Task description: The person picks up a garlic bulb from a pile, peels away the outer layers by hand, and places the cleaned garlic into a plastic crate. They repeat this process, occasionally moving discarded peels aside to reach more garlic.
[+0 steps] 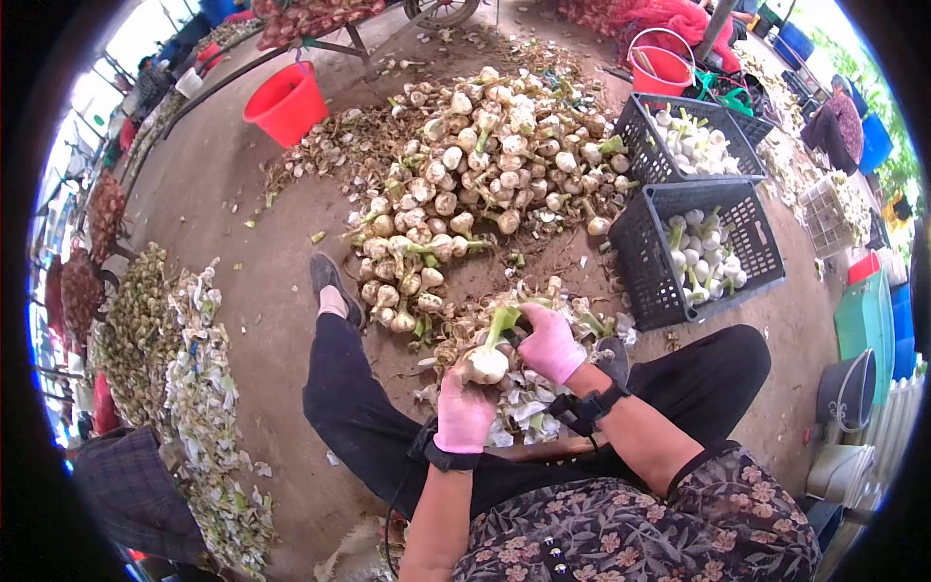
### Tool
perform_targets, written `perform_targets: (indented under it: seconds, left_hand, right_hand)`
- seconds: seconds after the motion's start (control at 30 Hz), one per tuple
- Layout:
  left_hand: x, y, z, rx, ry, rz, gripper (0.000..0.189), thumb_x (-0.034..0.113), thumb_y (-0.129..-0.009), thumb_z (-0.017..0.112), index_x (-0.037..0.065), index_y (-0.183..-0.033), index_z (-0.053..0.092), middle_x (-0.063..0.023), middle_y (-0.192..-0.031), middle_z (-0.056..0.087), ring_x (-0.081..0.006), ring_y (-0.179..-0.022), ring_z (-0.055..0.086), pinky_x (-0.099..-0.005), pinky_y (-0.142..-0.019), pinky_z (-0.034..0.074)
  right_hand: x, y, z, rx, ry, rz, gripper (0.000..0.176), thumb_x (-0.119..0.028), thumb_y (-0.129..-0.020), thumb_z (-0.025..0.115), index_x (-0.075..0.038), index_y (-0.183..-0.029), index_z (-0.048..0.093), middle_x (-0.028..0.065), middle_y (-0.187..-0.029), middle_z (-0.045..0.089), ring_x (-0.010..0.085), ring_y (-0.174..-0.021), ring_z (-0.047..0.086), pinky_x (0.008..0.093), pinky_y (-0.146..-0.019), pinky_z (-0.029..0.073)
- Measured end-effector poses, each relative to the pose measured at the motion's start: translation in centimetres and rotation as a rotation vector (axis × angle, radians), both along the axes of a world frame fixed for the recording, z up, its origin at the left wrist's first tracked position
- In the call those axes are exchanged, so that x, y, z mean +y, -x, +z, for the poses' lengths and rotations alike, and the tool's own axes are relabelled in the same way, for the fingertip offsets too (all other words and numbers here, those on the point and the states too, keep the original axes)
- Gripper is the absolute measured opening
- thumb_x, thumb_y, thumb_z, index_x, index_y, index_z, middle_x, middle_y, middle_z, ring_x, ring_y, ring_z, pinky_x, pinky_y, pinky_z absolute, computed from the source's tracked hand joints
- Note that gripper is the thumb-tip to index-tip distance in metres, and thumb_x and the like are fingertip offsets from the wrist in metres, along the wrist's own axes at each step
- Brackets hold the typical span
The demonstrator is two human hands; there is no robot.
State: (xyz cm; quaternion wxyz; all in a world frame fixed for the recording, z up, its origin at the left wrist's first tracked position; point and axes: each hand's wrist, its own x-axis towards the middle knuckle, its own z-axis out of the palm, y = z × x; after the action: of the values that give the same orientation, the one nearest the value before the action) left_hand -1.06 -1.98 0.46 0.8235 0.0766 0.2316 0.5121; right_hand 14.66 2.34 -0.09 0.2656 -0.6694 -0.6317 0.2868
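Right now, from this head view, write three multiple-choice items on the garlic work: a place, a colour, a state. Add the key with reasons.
1. Where does the near dark crate stand?
A) at the person's right
B) at the person's left
C) on the lap

2. The left hand and right hand are gloved in:
A) blue
B) pink
C) white

3. The garlic bulb in the left hand is:
A) joined to its green stalk
B) stalkless
C) split into cloves

Key: 1 A, it stands on the right-hand side; 2 B, both hands show pink; 3 A, the right hand grips the stalk above the bulb.
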Motion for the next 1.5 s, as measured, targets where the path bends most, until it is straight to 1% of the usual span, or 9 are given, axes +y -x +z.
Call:
perform_targets:
  seconds: [0.1,0.23,0.5,0.57,0.73,0.9,1.2,1.33,1.5]
  left_hand:
    - [0.4,0.4,0.8,0.018,0.087,-0.012,0.046,0.033,-0.088,0.048,0.0,-0.12,0.051,-0.0153,-0.112,0.06,-0.0253,-0.096,0.059,-0.0349,-0.075,0.049]
    - [1.0,0.9,0.6,-0.051,0.146,-0.044,0.046,0.037,-0.089,0.043,0.004,-0.12,0.051,-0.014,-0.109,0.061,-0.0262,-0.095,0.059,-0.0366,-0.077,0.047]
    - [1.0,0.8,-0.7,-0.006,0.067,-0.095,0.042,0.036,-0.094,0.042,0.005,-0.121,0.05,-0.0118,-0.112,0.059,-0.0261,-0.098,0.057,-0.0371,-0.08,0.046]
    - [0.4,1.1,-1.4,0.006,0.035,-0.092,0.05,0.025,-0.09,0.06,0.005,-0.131,0.039,-0.0113,-0.12,0.055,-0.0253,-0.108,0.056,-0.0377,-0.088,0.048]
    - [0.0,1.3,0.6,0.3,-0.092,-0.13,0.059,0.008,-0.083,0.067,0.006,-0.133,0.036,-0.0103,-0.12,0.054,-0.0216,-0.11,0.055,-0.0352,-0.09,0.049]
    - [-0.6,1.1,0.3,0.338,-0.08,-0.156,0.056,-0.001,-0.085,0.061,0.002,-0.134,0.035,-0.0107,-0.123,0.053,-0.0214,-0.108,0.057,-0.0317,-0.089,0.05]
    - [0.3,0.8,0.7,0.599,-0.265,-0.074,0.063,0.019,-0.075,0.078,-0.002,-0.125,0.046,-0.0073,-0.115,0.058,-0.0143,-0.103,0.057,-0.0274,-0.088,0.047]
    - [0.1,1.1,0.0,0.77,-0.224,-0.04,0.073,0.028,-0.069,0.082,-0.002,-0.125,0.045,-0.0075,-0.115,0.056,-0.0159,-0.103,0.057,-0.0296,-0.088,0.048]
    - [-0.2,0.6,-0.1,0.357,-0.129,0.083,0.062,0.02,-0.077,0.076,-0.002,-0.126,0.044,-0.008,-0.116,0.057,-0.0189,-0.103,0.058,-0.0312,-0.09,0.048]
  right_hand:
    - [0.2,-1.3,-0.8,0.518,0.149,0.132,0.038,-0.003,-0.077,0.068,0.001,-0.114,0.059,0.0093,-0.104,0.064,0.0132,-0.094,0.058,0.0283,-0.084,0.046]
    - [-0.1,-2.3,2.1,0.82,0.173,0.329,0.053,-0.014,-0.083,0.069,-0.001,-0.13,0.047,0.0052,-0.12,0.057,0.0116,-0.104,0.053,0.0278,-0.091,0.044]
    - [-0.2,-1.5,2.8,0.715,0.166,0.337,0.033,-0.013,-0.08,0.072,-0.002,-0.11,0.062,0.0052,-0.103,0.065,0.012,-0.096,0.059,0.0281,-0.086,0.047]
    - [-0.3,-1.3,2.4,0.764,0.231,0.308,0.029,-0.008,-0.08,0.069,-0.002,-0.108,0.063,0.0052,-0.102,0.066,0.0125,-0.096,0.059,0.028,-0.086,0.047]
    - [-0.3,-1.5,2.7,0.756,0.225,0.21,0.026,0.007,-0.074,0.06,-0.002,-0.098,0.067,0.0069,-0.09,0.068,0.013,-0.086,0.062,0.0275,-0.079,0.049]
    - [1.0,-3.7,0.6,0.13,0.144,0.098,0.026,0.001,-0.073,0.06,-0.006,-0.097,0.068,0.0117,-0.089,0.068,0.0257,-0.087,0.065,0.0325,-0.078,0.05]
    - [-0.7,-1.9,5.0,0.534,0.028,0.347,0.034,0.003,-0.072,0.063,-0.004,-0.105,0.066,0.0135,-0.099,0.067,0.0226,-0.092,0.065,0.0308,-0.081,0.05]
    - [-1.2,-1.2,5.1,0.268,0.014,0.304,0.036,0.009,-0.067,0.057,-0.003,-0.099,0.068,0.0129,-0.091,0.068,0.024,-0.089,0.066,0.0308,-0.08,0.051]
    - [-2.1,0.4,4.8,0.054,-0.154,0.217,0.023,-0.004,-0.069,0.061,-0.007,-0.091,0.066,0.0138,-0.083,0.064,0.0326,-0.079,0.062,0.0378,-0.068,0.05]
